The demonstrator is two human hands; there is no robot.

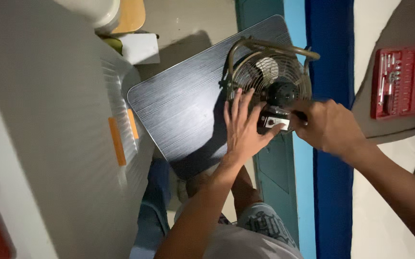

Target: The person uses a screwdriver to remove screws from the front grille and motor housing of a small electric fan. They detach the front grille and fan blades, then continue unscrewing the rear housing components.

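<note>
Down on the dark wood-grain tabletop (pixel 183 103) sits a small round desk fan with a brass-coloured wire cage (pixel 270 76), standing near the tabletop's far edge, its black motor housing (pixel 282 93) facing the camera. Beneath the housing is a black box with a white label (pixel 274 121). The left hand (pixel 243 127) lies flat against the fan's cage, fingers spread and thumb reaching to the labelled box, its grip open and pressing rather than clasping. The right hand (pixel 327 127) is closed around a dark tool handle (pixel 299 115) that points into the box; the tool's tip is hidden. Well apart to the right, a red plastic socket-set case (pixel 402 81) lies open on a grey cloth (pixel 394 122).
</note>
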